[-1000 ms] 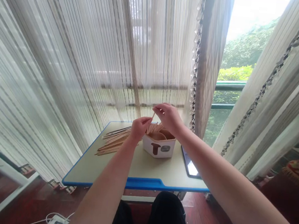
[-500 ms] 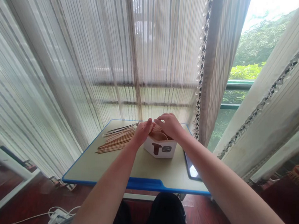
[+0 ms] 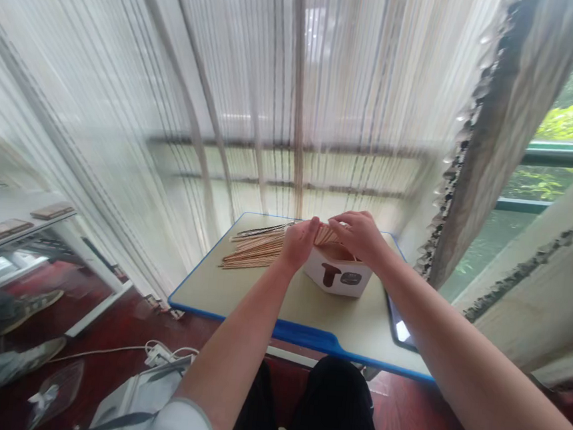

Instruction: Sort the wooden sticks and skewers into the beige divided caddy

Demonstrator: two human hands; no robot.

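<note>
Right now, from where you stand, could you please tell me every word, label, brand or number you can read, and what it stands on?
White box, grey oval mark: lettering too small and blurred to read.
Brown shape beside it: T-like, perhaps only a picture.
No other text readable.

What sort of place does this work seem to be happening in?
Probably a room in a home: sheer striped curtains over a window, a small blue-edged table and a glossy reddish floor.
</note>
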